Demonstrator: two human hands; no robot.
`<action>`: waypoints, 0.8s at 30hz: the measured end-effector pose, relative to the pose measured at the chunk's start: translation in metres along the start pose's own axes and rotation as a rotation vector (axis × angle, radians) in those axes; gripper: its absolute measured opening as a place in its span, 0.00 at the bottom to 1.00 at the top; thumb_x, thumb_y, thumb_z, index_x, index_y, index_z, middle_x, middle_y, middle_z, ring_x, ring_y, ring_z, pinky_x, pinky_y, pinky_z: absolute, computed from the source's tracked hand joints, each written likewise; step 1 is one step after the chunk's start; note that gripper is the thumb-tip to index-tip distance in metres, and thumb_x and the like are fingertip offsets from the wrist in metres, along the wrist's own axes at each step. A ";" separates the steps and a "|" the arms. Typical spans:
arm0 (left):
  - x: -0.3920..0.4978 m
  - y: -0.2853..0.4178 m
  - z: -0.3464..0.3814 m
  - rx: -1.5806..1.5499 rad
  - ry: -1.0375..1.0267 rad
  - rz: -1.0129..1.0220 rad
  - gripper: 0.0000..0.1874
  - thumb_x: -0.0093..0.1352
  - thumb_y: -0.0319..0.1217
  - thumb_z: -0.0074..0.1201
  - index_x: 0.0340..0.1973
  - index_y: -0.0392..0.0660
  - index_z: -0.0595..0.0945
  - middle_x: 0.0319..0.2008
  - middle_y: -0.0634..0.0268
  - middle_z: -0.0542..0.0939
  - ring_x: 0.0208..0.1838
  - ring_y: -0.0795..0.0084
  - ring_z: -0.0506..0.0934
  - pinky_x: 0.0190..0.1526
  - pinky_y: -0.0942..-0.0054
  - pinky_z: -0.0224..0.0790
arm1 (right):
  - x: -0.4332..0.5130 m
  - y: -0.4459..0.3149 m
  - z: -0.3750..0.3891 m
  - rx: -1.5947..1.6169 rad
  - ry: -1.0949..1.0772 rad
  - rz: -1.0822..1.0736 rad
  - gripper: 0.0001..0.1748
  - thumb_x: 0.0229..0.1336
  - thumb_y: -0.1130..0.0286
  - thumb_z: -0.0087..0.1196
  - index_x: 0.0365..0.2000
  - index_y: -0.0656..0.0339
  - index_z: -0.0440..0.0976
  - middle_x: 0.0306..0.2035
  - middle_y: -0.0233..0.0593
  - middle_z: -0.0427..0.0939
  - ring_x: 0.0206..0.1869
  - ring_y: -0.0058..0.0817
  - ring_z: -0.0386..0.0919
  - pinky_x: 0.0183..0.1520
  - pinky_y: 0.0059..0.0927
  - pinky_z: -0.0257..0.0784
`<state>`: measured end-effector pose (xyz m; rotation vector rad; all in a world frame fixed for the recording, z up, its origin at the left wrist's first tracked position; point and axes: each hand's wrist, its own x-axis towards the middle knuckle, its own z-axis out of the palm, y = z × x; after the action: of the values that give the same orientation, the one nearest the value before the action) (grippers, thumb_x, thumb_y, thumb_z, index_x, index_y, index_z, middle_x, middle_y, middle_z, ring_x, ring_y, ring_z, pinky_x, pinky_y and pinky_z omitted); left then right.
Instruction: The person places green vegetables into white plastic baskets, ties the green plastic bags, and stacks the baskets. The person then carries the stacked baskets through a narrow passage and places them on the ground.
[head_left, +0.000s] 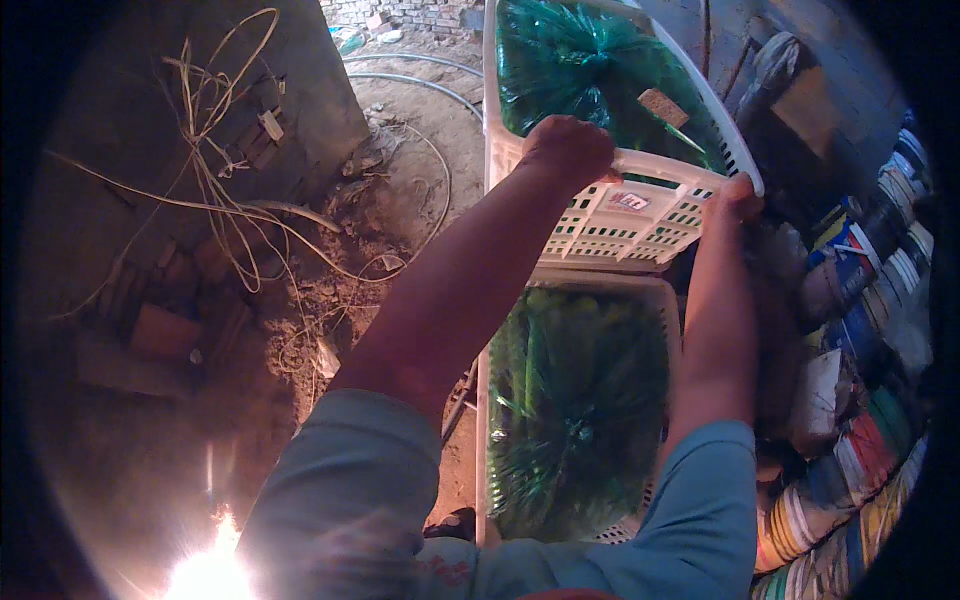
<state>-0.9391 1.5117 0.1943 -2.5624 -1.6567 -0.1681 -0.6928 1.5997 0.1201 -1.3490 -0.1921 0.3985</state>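
A white slotted plastic crate (600, 251) is in front of me, its near wall facing me and bearing a small printed label. Inside it is a translucent green plastic bag (559, 64), gathered at the middle, with a small tan block (663, 108) lying on top. My left hand (570, 148) is closed over the crate's near rim, towards the left. At the near right corner, my right hand (731, 199) grips the same crate. Closer to my body stands a second white crate (482, 450), also holding a gathered green bag (581, 405). Contents of both bags are unclear.
Tangled pale cable (199, 139) hangs at the left, above loose bricks (166, 330). A grey hose (412, 56) curves over the dirt floor (416, 101). Stacked paint-type buckets (799, 517) line the right side. A very bright light (208, 576) glares at the lower left.
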 end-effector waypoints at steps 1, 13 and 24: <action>-0.004 -0.007 0.007 0.003 0.002 -0.005 0.25 0.60 0.55 0.54 0.36 0.46 0.85 0.36 0.60 0.83 0.43 0.61 0.81 0.43 0.62 0.74 | -0.004 0.008 0.002 0.020 -0.027 0.026 0.28 0.44 0.67 0.50 0.46 0.76 0.71 0.49 0.60 0.73 0.47 0.48 0.76 0.47 0.52 0.74; 0.054 0.090 -0.011 0.041 -0.005 -0.064 0.29 0.59 0.61 0.52 0.34 0.46 0.83 0.32 0.58 0.83 0.39 0.58 0.82 0.41 0.59 0.74 | 0.115 -0.036 -0.024 -0.229 0.030 -0.017 0.27 0.41 0.69 0.54 0.46 0.70 0.69 0.45 0.63 0.74 0.47 0.52 0.76 0.50 0.46 0.74; 0.140 0.246 -0.104 0.079 -0.104 -0.171 0.29 0.58 0.61 0.53 0.35 0.48 0.84 0.31 0.58 0.83 0.39 0.58 0.82 0.41 0.59 0.73 | 0.233 -0.159 -0.060 -0.240 0.028 -0.003 0.27 0.40 0.72 0.54 0.47 0.69 0.70 0.44 0.56 0.77 0.47 0.49 0.77 0.54 0.46 0.71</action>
<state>-0.6629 1.5238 0.3132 -2.4099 -1.8800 0.0202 -0.4309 1.6092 0.2398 -1.5897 -0.2235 0.3619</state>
